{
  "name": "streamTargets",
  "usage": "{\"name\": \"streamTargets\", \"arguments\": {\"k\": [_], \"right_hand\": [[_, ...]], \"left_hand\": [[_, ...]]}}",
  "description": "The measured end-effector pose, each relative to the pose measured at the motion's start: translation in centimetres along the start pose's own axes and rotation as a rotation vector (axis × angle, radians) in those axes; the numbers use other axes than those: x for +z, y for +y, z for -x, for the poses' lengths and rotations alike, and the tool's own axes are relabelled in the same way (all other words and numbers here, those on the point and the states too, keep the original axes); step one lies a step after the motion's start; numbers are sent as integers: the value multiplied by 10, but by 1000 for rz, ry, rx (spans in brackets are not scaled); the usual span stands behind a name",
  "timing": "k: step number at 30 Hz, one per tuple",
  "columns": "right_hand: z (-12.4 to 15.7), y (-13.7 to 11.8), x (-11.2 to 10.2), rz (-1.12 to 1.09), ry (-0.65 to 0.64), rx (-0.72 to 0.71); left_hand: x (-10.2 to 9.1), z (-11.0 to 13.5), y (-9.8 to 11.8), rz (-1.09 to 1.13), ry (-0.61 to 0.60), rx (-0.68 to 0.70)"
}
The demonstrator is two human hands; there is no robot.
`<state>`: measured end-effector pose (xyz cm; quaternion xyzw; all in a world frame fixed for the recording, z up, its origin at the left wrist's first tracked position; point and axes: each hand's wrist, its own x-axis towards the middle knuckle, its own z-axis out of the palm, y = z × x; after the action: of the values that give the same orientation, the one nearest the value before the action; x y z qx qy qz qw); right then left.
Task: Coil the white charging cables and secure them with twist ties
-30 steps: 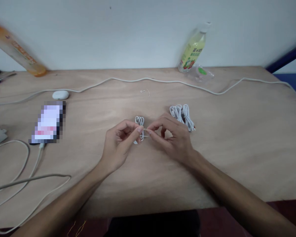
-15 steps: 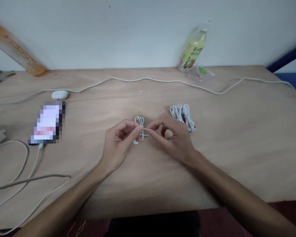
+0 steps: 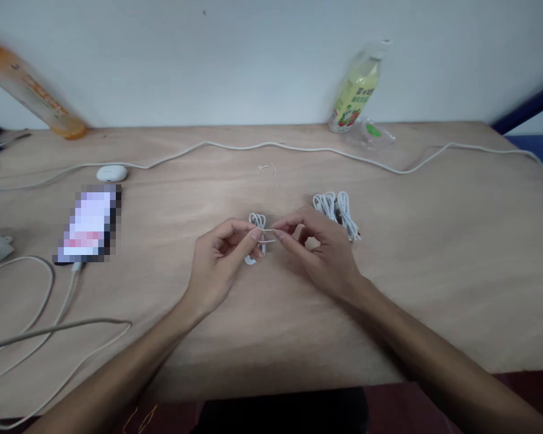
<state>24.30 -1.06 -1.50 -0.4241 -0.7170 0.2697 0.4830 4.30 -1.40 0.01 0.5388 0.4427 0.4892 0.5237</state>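
Over the middle of the table, my left hand point(image 3: 221, 256) pinches a thin white wire point(image 3: 268, 230) between thumb and forefinger. My right hand point(image 3: 321, 247) faces it, thumb and forefinger closed on the other end of that wire. A second thin white strand runs just below, between the fingertips. Behind the left fingertips is a coiled white cable point(image 3: 257, 220), partly hidden by the fingers. Past the right knuckles lie several bundled white cables point(image 3: 337, 208) with small dark and reddish ends.
Short white wire scraps point(image 3: 266, 167) lie farther back. A long white cord point(image 3: 271, 144) crosses the table. At left are a phone point(image 3: 88, 223) with a plugged-in cable, a white case point(image 3: 111, 173) and an orange bottle point(image 3: 36, 90). A yellow-green bottle point(image 3: 357, 90) stands beside clear plastic point(image 3: 373, 135).
My right fingertips have drawn slightly away from the left ones, so a longer stretch of the thin white wire shows between them. The left hand has hardly moved.
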Motion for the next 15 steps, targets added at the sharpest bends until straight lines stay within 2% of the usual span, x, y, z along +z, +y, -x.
{"name": "streamTargets", "arguments": {"k": [7,11,15], "right_hand": [[-2,1,1,-143,73,172],[-2,0,3,-344,-45,270],[-2,-2,6,-496,-146,346]], "left_hand": [[-1,-3,-2,45,72,-42],[-3,-4,-7,70,138,-56],[-2,-4,-11,146,125,-119]]}}
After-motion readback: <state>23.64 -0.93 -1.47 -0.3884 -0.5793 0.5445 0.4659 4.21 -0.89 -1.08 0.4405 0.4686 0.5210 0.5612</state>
